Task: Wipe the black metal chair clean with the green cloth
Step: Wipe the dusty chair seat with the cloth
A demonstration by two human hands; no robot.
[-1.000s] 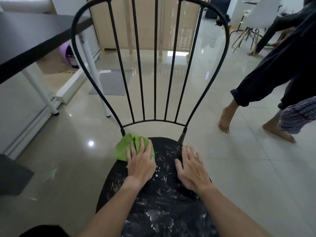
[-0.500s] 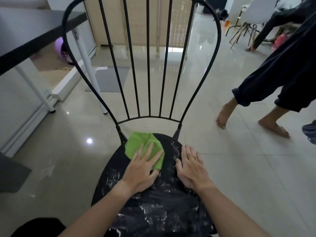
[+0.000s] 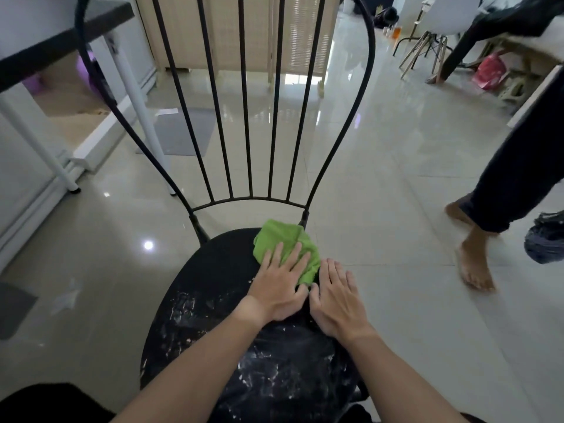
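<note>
Chair: black metal chair with round seat and tall spindle back (image 3: 213, 270); landmark for all below.
Seat surface: white smears and specks over the near and middle part; far-left part looks plain black.
Cloth: crumpled bright green cloth (image 3: 282, 236) lying on the seat's far-right edge, at the foot of the right back post.
Left hand: left hand (image 3: 279, 285) flat on the cloth's near part, fingers straight and spread, pressing it to the seat; grip wide, nothing curled round.
Right hand: right hand (image 3: 335, 300) flat on the seat's right side, just beside the left hand, fingertips next to the cloth's right edge; grip wide, holding nothing.
Left of chair: dark-topped table on white legs (image 3: 61, 47); grey floor mat (image 3: 183, 132) behind the spindles.
Right of chair: another person's bare foot (image 3: 473, 264) and dark trouser leg on the glossy tiled floor (image 3: 381, 178).
Far right, beyond chair: white shell chair on wooden legs (image 3: 439, 22).
</note>
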